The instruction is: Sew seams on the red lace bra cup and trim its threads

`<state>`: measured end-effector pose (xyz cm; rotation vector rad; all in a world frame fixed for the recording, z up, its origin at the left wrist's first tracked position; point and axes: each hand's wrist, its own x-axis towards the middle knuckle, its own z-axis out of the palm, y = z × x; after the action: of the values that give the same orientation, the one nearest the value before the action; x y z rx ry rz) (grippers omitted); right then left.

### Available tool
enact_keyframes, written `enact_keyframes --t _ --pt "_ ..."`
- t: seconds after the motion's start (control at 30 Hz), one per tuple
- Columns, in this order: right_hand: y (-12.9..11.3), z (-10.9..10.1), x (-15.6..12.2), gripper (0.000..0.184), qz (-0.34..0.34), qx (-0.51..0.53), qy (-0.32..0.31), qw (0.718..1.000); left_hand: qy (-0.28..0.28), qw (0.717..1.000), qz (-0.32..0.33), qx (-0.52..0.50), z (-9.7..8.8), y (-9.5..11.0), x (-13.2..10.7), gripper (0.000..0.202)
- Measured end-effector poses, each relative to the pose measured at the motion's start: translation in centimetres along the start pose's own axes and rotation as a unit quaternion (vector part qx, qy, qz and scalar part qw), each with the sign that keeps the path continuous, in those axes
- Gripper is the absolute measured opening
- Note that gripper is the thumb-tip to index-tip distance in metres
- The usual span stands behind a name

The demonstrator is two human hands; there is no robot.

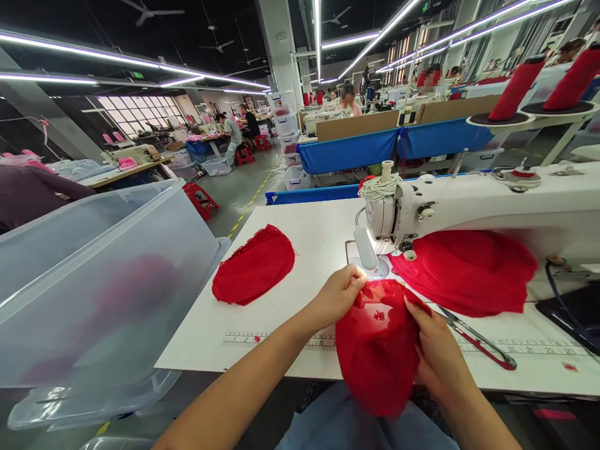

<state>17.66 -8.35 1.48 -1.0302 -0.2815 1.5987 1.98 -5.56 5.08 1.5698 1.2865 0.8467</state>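
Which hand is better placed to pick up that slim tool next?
Probably the right hand: it is beside the slim tool, while the left hand is farther away. Both hold the red cloth, so the right would first need freeing.

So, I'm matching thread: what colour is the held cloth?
The held cloth is red, shown best in the head view.

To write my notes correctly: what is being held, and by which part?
The red cloth piece: the left hand pinches its upper left edge, and the right hand grips its right edge near the top.
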Motion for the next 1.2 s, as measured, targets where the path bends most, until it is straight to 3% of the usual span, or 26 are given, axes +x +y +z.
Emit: enact_keyframes --t 0.07,0.13,0.37,0.5,0.57,0.63,0.7,0.77,0.93,1.0,1.03,1.07,1.13,1.2 --pt "0.0 0.1 0.0 0.039 -0.014 -0.012 0.004 1.000 -0.044 0.997 -0.015 -0.063 0.0 0.0 0.2 0.025" --pt "0.1 0.2 -0.1 0.035 -0.040 -0.026 0.006 0.999 -0.049 0.996 -0.021 -0.074 0.2 -0.2 0.4 0.027" --pt "0.4 -0.3 -0.3 0.034 -0.068 -0.024 -0.012 0.997 0.074 0.988 0.074 0.110 1.1 -1.3 0.8 0.014" --pt "0.5 -0.7 -0.1 0.034 -0.085 -0.038 0.005 0.996 0.123 0.978 0.109 0.127 1.4 -1.9 1.1 0.007" --pt "0.5 -0.9 0.0 0.032 -0.093 -0.038 0.008 0.995 0.111 0.989 0.074 0.069 1.3 -2.1 1.1 0.017" --pt "0.6 -1.1 0.2 0.030 -0.098 -0.035 0.001 0.995 0.043 0.998 0.011 -0.049 1.0 -2.2 1.1 0.034" --pt "0.6 -1.2 0.2 0.029 -0.097 -0.031 0.001 0.995 -0.053 0.982 -0.047 -0.178 0.8 -2.2 0.9 0.045" --pt "0.6 -1.4 0.3 0.031 -0.096 -0.032 0.011 0.995 -0.105 0.957 -0.082 -0.259 0.6 -2.1 0.7 0.045" --pt "0.3 -2.6 0.6 0.036 -0.131 -0.140 0.012 0.981 -0.067 0.938 -0.105 -0.324 0.8 -1.8 0.5 0.044" --pt "0.0 -3.3 0.7 0.038 -0.218 -0.230 0.015 0.948 -0.057 0.934 -0.115 -0.333 0.9 -1.7 0.6 0.044" --pt "-0.1 -3.6 0.8 0.039 -0.288 -0.286 0.031 0.914 -0.053 0.933 -0.118 -0.336 1.0 -1.7 0.6 0.042" --pt "-0.3 -3.8 0.8 0.038 -0.370 -0.342 0.053 0.862 -0.052 0.933 -0.118 -0.336 1.0 -1.8 0.7 0.041" --pt "-0.8 -3.7 0.8 0.029 -0.519 -0.441 0.060 0.730 -0.050 0.938 -0.112 -0.325 1.0 -1.9 0.7 0.036" --pt "-1.3 -3.1 1.0 0.020 -0.608 -0.497 -0.006 0.619 -0.052 0.948 -0.092 -0.300 1.1 -2.1 0.7 0.031"
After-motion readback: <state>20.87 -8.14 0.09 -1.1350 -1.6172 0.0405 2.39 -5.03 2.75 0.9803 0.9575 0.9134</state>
